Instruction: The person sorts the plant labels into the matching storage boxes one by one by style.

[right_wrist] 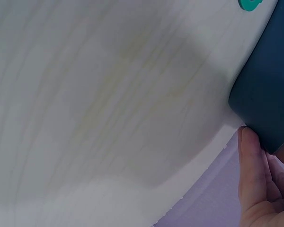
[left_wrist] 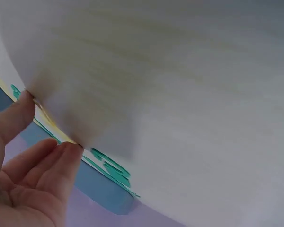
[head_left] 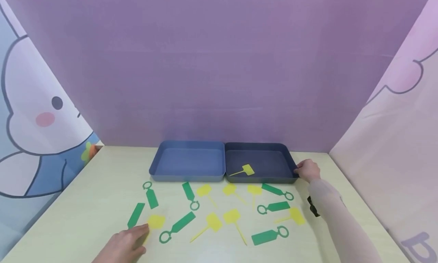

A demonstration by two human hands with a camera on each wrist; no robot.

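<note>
At the right end of the dark navy tray (head_left: pixel 261 179), my right hand (head_left: pixel 309 170) pinches the side wall. The right wrist view has its fingers (right_wrist: pixel 252 161) along the outside of that wall, thumb towards the rim. One yellow T-shaped plant label (head_left: pixel 248 169) lies inside this tray. My left hand (head_left: pixel 121 244) is low over the table at the front left, thumb and fingertips apart. Right by its fingertips lies another yellow plant label (head_left: pixel 156 221), its stem partly hidden by the hand. A green ring tag (head_left: pixel 136 214) lies just beyond the left hand.
A lighter blue tray (head_left: pixel 188 177) stands against the navy one's left side. Several green ring tags (head_left: pixel 183 222) and yellow labels (head_left: pixel 214 222) are spread over the table before the trays. A small black object (head_left: pixel 313 208) lies beside the right forearm. A purple panel (head_left: pixel 219 73) rises behind.
</note>
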